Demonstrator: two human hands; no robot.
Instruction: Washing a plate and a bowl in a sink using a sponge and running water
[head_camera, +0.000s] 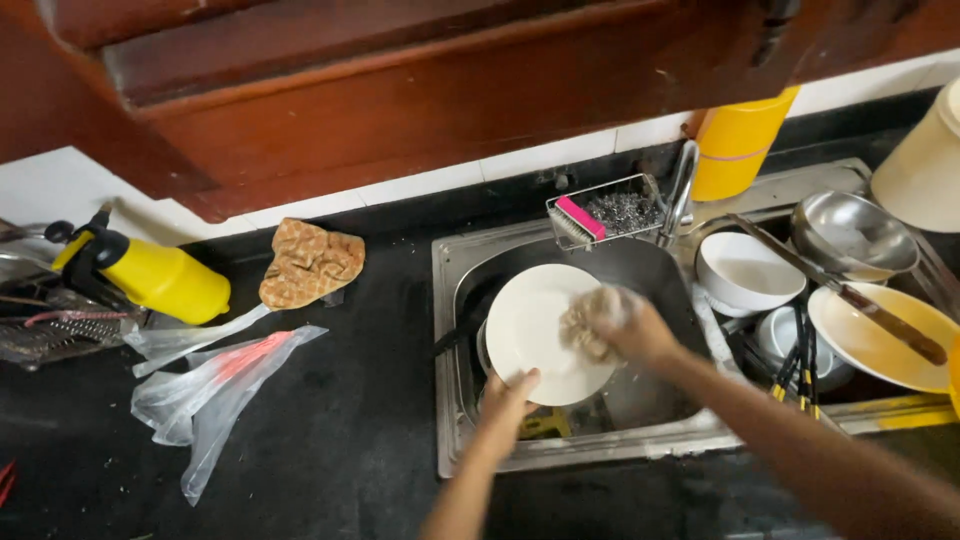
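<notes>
Gripping a white plate (535, 330) over the sink (447, 300) – left hand (508, 398) fingers at its rim, right hand (625, 325) pressing a scrubber (585, 325), bowls (745, 270) beside.

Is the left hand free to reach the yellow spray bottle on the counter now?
Probably not: the left hand holds the white plate over the sink, and the spray bottle lies far off to the left.

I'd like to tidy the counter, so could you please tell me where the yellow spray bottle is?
The yellow spray bottle lies on its side at the far left of the black counter, beside clear plastic bags, left of the sink.
</notes>
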